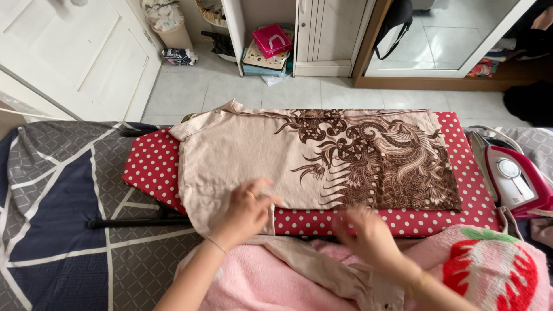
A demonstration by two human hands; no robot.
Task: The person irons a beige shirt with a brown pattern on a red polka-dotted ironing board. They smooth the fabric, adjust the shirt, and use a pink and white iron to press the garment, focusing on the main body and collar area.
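Shirt [299, 155] lies flat on the dotted ironing board [152, 167], its near edge hanging off. Left hand [245, 213] presses the near hem, fingers spread, gripping nothing. Right hand [368, 236] is blurred, grip can't tell. Best to smooth outward from the middle, keeping clear of the iron [512, 181].

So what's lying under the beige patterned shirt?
The shirt is spread on a red polka-dot ironing board, whose edges show around it. The board's middle is covered. The left hand presses the shirt's near edge.
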